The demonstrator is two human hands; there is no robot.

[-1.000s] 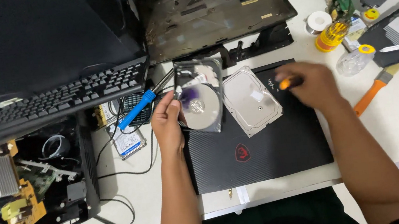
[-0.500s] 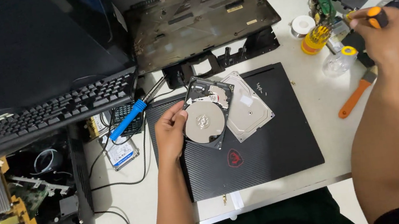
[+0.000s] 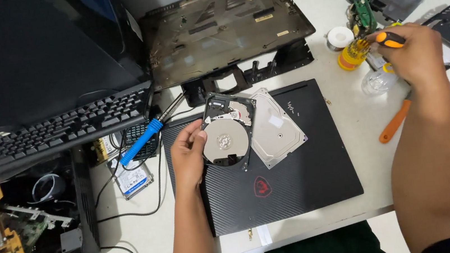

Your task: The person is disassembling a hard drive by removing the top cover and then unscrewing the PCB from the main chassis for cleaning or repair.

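White and crowded, the workbench (image 3: 351, 146) carries a closed black laptop with a carbon-weave lid (image 3: 287, 176) near its front edge. On that lid, the left hand (image 3: 188, 158) curls its fingers around the left edge of an opened hard drive with a bare silver platter (image 3: 227, 134), tilting it up. Just right of the drive, touching it, lies its flat silver cover plate (image 3: 277, 127). Far right, the right hand (image 3: 414, 54) is closed around a small screwdriver with an orange and black handle (image 3: 388, 39), beside a yellow bottle (image 3: 351, 54). An orange-handled tool (image 3: 395, 122) lies on the bench nearer. Left of the laptop lies a blue-handled soldering iron (image 3: 142, 140), with a black keyboard (image 3: 50, 132) beyond it.
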